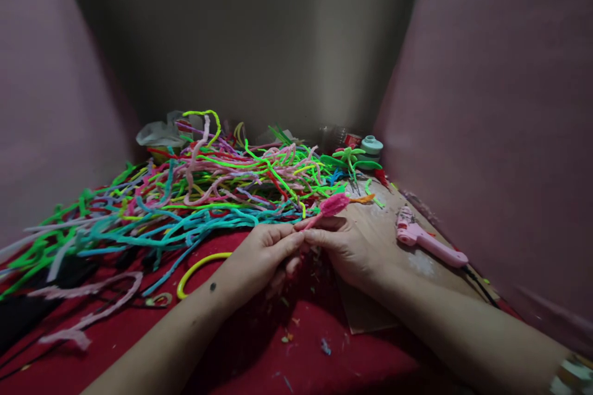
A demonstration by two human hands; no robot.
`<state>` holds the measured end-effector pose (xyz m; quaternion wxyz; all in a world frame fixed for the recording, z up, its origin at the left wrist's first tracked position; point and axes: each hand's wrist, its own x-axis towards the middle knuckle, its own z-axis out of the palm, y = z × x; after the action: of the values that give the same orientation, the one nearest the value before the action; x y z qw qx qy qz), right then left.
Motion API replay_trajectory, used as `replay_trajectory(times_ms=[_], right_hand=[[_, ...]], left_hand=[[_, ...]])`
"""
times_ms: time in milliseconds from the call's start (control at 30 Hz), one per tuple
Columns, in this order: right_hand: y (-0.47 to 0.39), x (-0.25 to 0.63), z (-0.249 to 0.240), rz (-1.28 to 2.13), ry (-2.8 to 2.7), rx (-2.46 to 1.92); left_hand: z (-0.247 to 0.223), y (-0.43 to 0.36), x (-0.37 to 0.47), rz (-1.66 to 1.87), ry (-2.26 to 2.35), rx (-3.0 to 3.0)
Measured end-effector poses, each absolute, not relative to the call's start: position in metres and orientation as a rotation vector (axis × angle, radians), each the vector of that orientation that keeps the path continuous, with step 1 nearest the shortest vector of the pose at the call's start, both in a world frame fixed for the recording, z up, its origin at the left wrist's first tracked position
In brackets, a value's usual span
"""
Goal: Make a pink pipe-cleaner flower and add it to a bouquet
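Head view — left hand (262, 256) and right hand (356, 250) meet, both grips narrow, pinching the stem of the pink fuzzy piece (334, 204)! Its long axis slants away and rightward above the worktop (343, 361) — orange tip (362, 199) outermost, fluffy body nearer the right hand.

Hands (296, 247) pinching pink pipe-cleaner piece (334, 204), colorful pile (231, 179)
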<state>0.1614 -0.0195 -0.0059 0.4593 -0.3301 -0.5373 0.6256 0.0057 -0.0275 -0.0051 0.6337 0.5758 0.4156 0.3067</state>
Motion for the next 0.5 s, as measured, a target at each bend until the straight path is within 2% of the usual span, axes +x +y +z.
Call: replay_trajectory(times_ms=[300,500], right_hand=[[-0.022,0.165,0.008,1.450,-1.429,-0.850],[-0.022,0.168,0.012,1.402,-1.482,-0.898]], left_hand=[[-0.012,-0.021,0.004,0.817,1.175,1.900],[-0.015,-0.023,0.006,0.859,1.304,2.029]])
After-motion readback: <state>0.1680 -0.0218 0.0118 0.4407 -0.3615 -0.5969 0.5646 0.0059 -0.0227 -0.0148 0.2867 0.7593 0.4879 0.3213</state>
